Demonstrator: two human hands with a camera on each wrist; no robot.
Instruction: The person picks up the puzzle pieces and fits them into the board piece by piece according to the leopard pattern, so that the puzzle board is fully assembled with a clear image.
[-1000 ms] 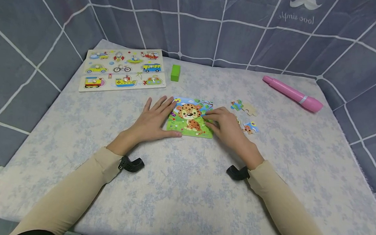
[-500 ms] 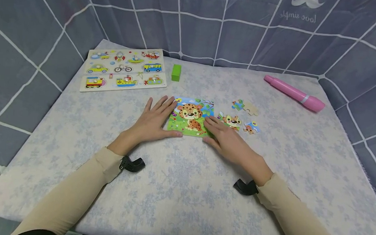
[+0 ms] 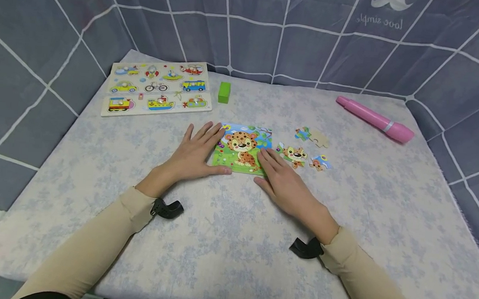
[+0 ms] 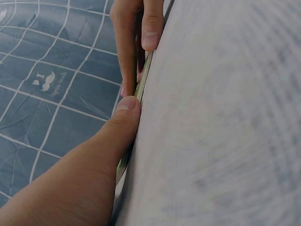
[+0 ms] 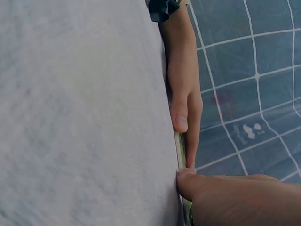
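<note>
A jigsaw puzzle (image 3: 244,145) with a leopard cub on grass lies flat in the middle of the table in the head view. My left hand (image 3: 194,156) rests along its left edge with the fingers spread, thumb at the bottom edge. On the puzzle's lower right lie the straight fingers of my right hand (image 3: 284,182); its thumb is by the lower right corner, which is covered. Just right of the puzzle is a loose animal-face piece (image 3: 294,155). Both wrist views show the puzzle edge-on, with the left thumb (image 4: 120,120) and right thumb (image 5: 188,181) against it.
Farther right lie a small blue-and-orange piece (image 3: 320,162), a blue-green piece (image 3: 303,133) and a face-down piece (image 3: 319,138). A vehicle knob puzzle board (image 3: 158,89) is at the back left, beside a green block (image 3: 224,93). A pink pen-shaped object (image 3: 373,117) lies back right.
My right hand has gone from bent fingers at the puzzle's right side to lying flatter, lower on it, uncovering the animal-face piece. The left hand has stayed in place.
</note>
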